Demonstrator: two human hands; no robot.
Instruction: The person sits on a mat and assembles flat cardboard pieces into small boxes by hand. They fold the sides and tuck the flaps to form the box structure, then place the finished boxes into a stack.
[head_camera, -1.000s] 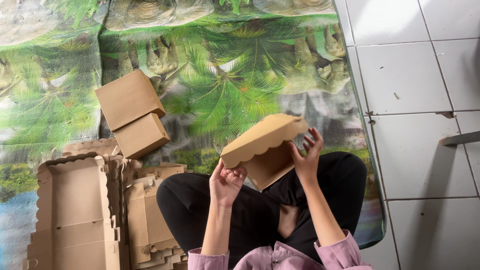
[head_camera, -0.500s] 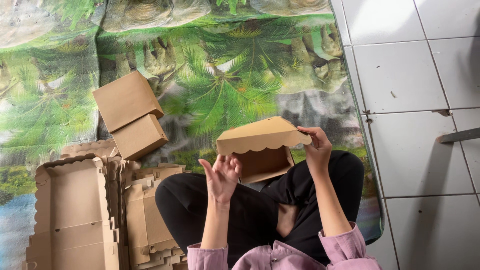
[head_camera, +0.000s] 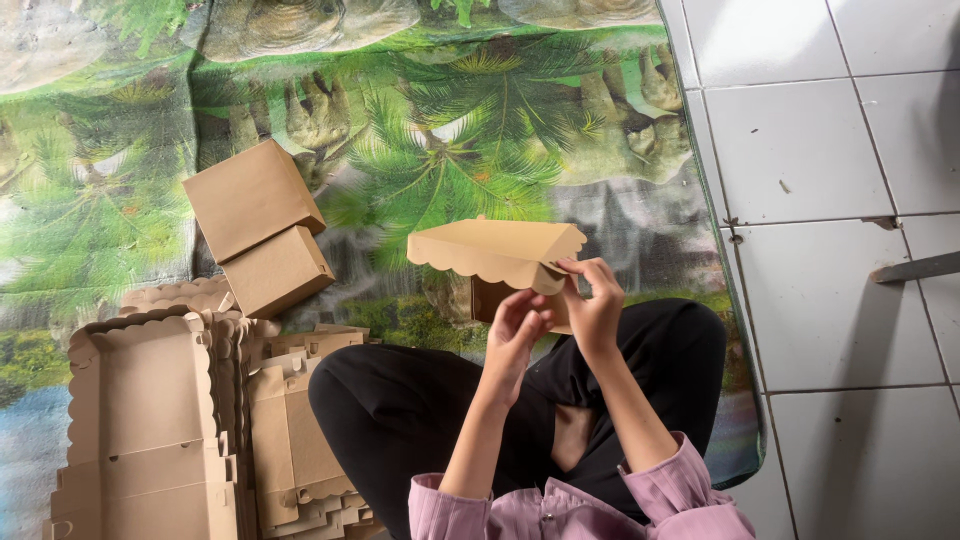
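Both hands (head_camera: 555, 310) pinching scallop-edged brown box (head_camera: 495, 250)

Two closed brown boxes (head_camera: 262, 226) lie touching each other on the palm-print mat (head_camera: 480, 150), toward its left side. At the mat's lower left corner sits a pile of flat, scallop-edged cardboard blanks (head_camera: 150, 420). White floor tiles (head_camera: 820, 140) run along the mat's right edge.

Brown scallop-edged cardboard box (head_camera: 497, 255), lid open, above the lap
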